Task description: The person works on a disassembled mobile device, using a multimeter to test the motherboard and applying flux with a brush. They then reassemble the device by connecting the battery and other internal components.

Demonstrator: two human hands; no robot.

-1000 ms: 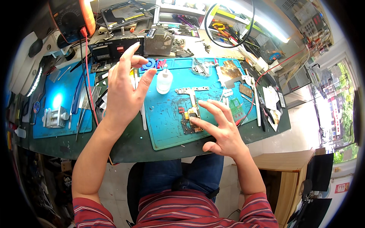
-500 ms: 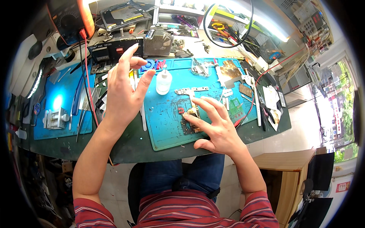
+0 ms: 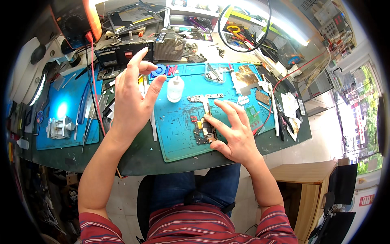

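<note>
My right hand [image 3: 239,140] is over a phone circuit board [image 3: 200,136] on the blue work mat [image 3: 174,146]. Its index fingertip rests on or just above the board, and the thumb tip is at the board's lower right edge. The other fingers are stretched out, and part of the board is hidden beneath them. A narrow strip of the board runs up to a crosswise piece at its top. My left hand [image 3: 132,95] is raised in the air with its fingers apart and nothing in it. Just right of it, a clear dispenser bottle [image 3: 175,91] stands upright on the mat.
Metal tweezers [image 3: 87,126] and a small metal clamp [image 3: 61,127] lie at the left. A syringe [image 3: 234,80], a small clear tray of parts [image 3: 214,74] and pliers [image 3: 287,122] are at the right. Red and black multimeter leads [image 3: 94,81] hang near my left forearm.
My right hand has shifted slightly right across the board, its index fingertip moving up and right and its thumb coming to the board's edge. More of the board shows. The left hand is still.
</note>
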